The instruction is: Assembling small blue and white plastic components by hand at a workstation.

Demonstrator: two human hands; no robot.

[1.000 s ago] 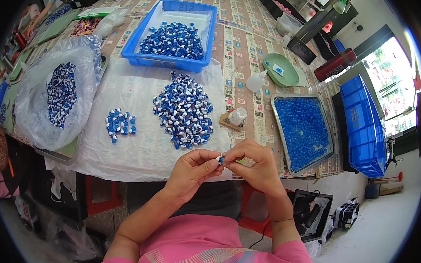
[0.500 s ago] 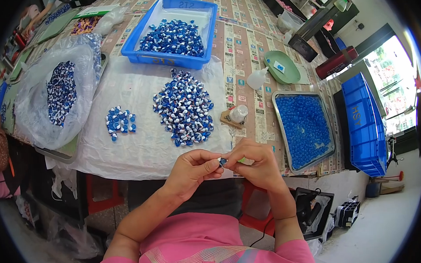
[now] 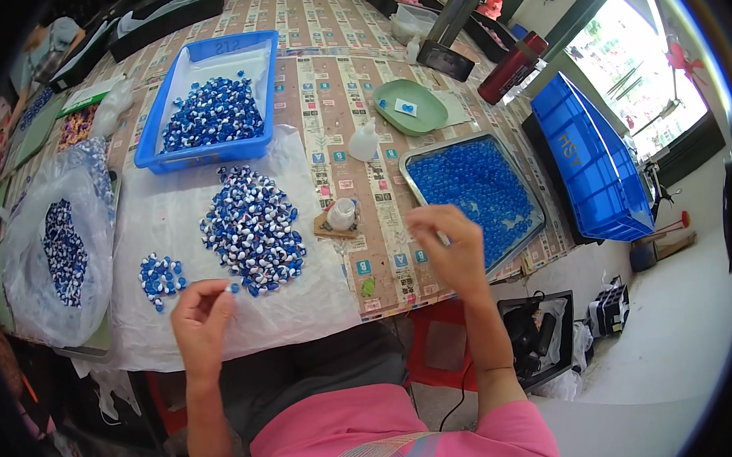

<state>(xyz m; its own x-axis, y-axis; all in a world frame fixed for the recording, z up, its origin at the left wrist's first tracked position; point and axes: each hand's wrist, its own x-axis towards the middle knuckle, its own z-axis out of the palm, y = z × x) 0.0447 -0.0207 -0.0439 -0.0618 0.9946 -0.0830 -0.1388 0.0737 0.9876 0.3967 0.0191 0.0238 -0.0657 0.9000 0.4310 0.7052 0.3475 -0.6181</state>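
My left hand [image 3: 199, 324] pinches a small blue-and-white bead [image 3: 234, 288] between thumb and forefinger, at the near edge of a large pile of blue-and-white beads [image 3: 256, 229]. A smaller group of such beads [image 3: 162, 276] lies just left of it on a white sheet [image 3: 304, 309]. My right hand [image 3: 450, 245] hovers by the near left side of a metal tray [image 3: 413, 181] spread with clear blue beads [image 3: 478, 183]. Its fingers are curled, with something slim and pale at them that I cannot make out.
A blue bin [image 3: 146, 156] of beads stands behind the pile, a plastic bag [image 3: 25, 268] of beads at left. Between sheet and tray are a small jar [image 3: 342, 213] on a wooden block, a white squeeze bottle [image 3: 364, 141] and a green dish [image 3: 386, 121]. A blue crate [image 3: 592, 161] stands right.
My hands have parted from where they met over the bead. The left moved left with it to the pile, the right moved toward the tray. The whole view has shifted right.
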